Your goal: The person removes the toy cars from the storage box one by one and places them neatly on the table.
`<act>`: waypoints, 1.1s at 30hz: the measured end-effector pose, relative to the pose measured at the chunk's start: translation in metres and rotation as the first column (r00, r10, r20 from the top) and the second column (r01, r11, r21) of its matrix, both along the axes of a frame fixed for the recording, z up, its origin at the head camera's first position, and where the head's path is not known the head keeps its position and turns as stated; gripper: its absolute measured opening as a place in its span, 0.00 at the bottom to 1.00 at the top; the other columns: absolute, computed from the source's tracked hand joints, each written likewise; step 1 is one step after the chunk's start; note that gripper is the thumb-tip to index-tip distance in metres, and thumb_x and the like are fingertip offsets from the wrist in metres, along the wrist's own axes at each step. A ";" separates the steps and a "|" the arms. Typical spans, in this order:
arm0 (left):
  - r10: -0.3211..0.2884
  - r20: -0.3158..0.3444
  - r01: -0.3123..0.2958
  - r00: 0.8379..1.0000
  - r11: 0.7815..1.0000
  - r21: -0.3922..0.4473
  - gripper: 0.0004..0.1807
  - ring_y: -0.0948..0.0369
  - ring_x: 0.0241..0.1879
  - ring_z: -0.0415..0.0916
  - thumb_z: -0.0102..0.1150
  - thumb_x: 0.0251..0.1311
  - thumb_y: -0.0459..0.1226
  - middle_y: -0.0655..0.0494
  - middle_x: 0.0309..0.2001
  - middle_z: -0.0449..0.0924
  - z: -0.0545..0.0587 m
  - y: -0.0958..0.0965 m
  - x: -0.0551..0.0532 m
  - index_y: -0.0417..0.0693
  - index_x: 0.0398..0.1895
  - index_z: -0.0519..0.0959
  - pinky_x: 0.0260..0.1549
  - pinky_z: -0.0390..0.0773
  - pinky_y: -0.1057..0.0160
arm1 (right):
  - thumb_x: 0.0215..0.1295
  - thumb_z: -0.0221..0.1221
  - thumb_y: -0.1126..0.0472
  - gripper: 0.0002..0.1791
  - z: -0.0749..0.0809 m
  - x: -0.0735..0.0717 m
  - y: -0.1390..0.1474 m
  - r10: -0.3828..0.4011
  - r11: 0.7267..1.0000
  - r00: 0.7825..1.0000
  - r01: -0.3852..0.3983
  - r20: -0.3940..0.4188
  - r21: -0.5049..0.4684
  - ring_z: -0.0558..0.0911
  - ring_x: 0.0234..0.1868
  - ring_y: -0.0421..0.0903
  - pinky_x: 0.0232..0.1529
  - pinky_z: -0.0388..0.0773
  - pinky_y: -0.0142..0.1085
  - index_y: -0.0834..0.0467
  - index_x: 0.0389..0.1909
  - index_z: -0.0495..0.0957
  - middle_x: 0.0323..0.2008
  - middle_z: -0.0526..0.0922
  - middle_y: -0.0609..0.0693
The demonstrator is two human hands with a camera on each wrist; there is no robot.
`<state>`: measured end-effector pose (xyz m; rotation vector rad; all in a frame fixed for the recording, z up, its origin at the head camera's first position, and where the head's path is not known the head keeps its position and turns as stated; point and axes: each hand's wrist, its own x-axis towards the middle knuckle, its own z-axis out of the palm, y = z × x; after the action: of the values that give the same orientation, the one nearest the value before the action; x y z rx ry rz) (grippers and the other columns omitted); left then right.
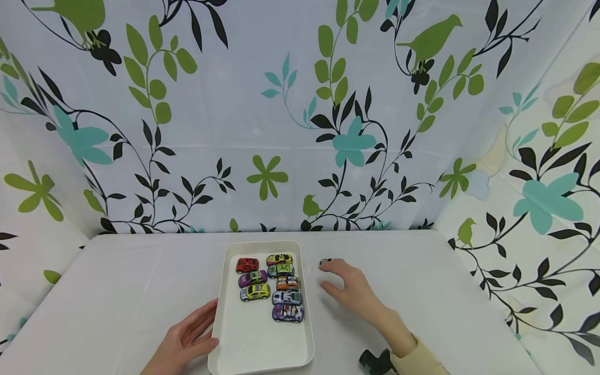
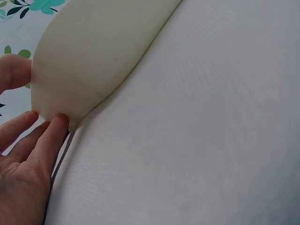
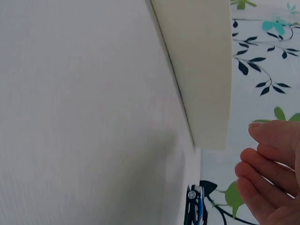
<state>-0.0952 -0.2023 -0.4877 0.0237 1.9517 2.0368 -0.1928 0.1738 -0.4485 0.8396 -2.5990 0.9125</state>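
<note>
A white tray (image 1: 260, 351) holds several toy cars in two columns. The left column has a red toy car (image 1: 247, 265), a purple one (image 1: 252, 278) and a yellow one (image 1: 255, 292). On the right, an orange car (image 1: 288, 283) and a purple-and-white car (image 1: 288, 313) are among those lined up. My left hand (image 1: 185, 338) touches the tray's left side, fingers extended against the outer wall (image 2: 93, 61). To the right of the tray, my right hand (image 1: 353, 291) hovers by another toy car (image 1: 331, 260), partly hidden behind the fingers. In the right wrist view, that car (image 3: 194, 206) stands apart from the fingertips.
A white cloth covers the table (image 1: 131, 291). Behind it hangs a curtain (image 1: 211, 114) printed with leaves, flowers and birds. Beside my right wrist lies a black object (image 1: 377, 362), cut off by the frame edge.
</note>
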 end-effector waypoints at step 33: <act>-0.011 0.009 0.010 1.000 1.000 0.019 0.46 0.85 0.57 0.68 0.63 0.63 0.32 0.35 0.78 0.45 -0.004 -0.002 -0.002 0.35 0.78 0.48 0.61 0.76 0.69 | 0.62 0.69 0.62 0.16 -0.007 0.049 -0.060 0.221 0.967 0.975 -0.220 0.005 0.127 0.81 0.53 0.43 0.58 0.81 0.31 0.58 0.51 0.81 0.50 0.82 0.48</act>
<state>-0.0971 -0.2038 -0.4913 0.0284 1.9225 2.0453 -0.1436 0.1139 -0.4555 1.1835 -2.6157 0.8010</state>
